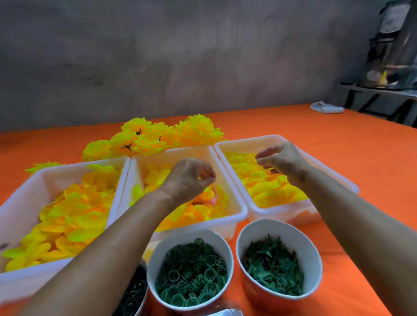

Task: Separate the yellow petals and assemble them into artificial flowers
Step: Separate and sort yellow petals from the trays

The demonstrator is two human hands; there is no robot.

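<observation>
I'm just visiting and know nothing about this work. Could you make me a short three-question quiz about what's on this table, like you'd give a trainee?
1. How many white bins hold loose yellow petals?
2. True or false: the left hand is above the middle bin.
3. What fills the bowl of green rings compared with the bowl on its right: a) the same parts, b) round rings against spiky leaf-like pieces, c) yellow petals?

Key:
1. Three: the left bin, the middle bin and the right bin.
2. True.
3. b.
</observation>
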